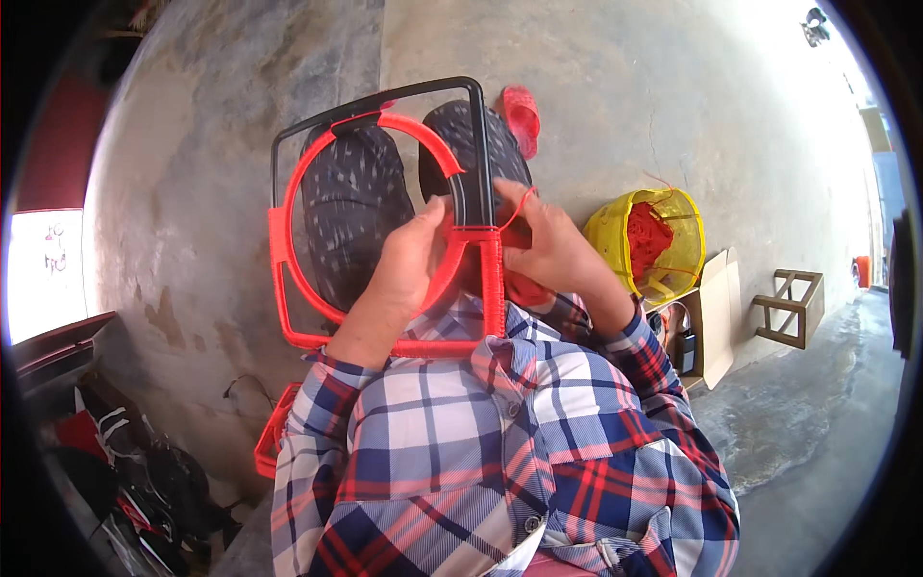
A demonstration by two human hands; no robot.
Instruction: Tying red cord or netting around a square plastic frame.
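A square frame [408, 90] with rounded corners and a ring inside it rests over my lap. Its top and upper right are bare black; the lower and left parts, and most of the ring, are wrapped in red strip. My left hand [409, 258] is closed round the ring's right side, thumb up near its bare black stretch. At the frame's right bar my right hand [560, 248] has its fingers bent around a thin red strip [517, 208], which loops from the bar to the fingers. The fingertips behind the bar are partly hidden.
A yellow mesh basket [598, 229] holding red material stands to the right, beside an open cardboard box [717, 322]. Further right is a small wooden stool [790, 308]. A red slipper [521, 117] lies past my knees. Part of a red basket [272, 438] shows at my left.
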